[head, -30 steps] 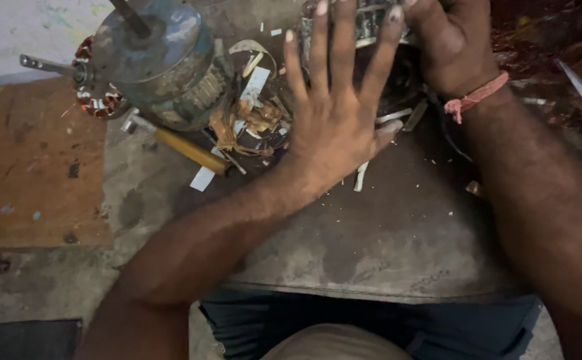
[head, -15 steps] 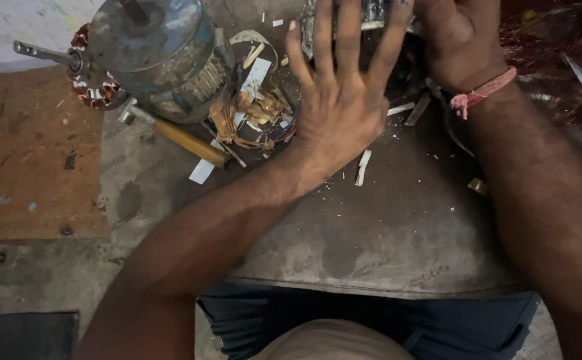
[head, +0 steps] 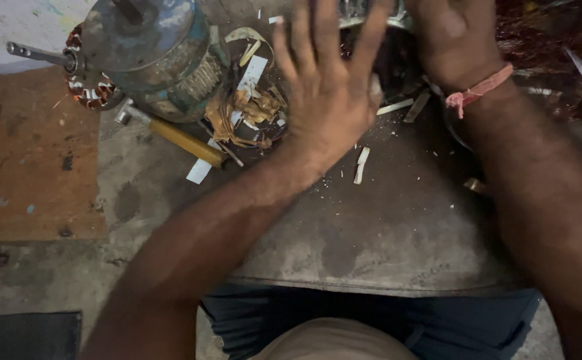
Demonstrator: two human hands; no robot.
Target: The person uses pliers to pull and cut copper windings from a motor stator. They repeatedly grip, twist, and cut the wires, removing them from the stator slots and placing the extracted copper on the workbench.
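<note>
Head view: little changed over the last second — left hand (head: pixel 327 100) still flat and spread, fingers fanned and pointing away, only slid a touch toward the far edge of the desk (head: pixel 384 247); right hand (head: pixel 447 43) still curled on the metal part (head: pixel 371 13) at the top edge, its grip too hidden to say whether clamped or merely resting. Judged from that: steadying and pressing, not lifting, and nothing yet freed or moved aside.

Metal part mostly cut off by the frame and covered by both hands; only a pale, shiny ribbed rim showing between the fingers, above a dark hollow. Just left of the spread hand, a tangle of copper wire and paper slips (head: pixel 247 113), beside a grimy blue motor housing (head: pixel 151 53) with a shaft (head: pixel 34 53) sticking out leftward. Yellow-handled tool (head: pixel 184 141) lying below the motor, white slivers (head: pixel 361 163) scattered on the desk near the wrist.
</note>
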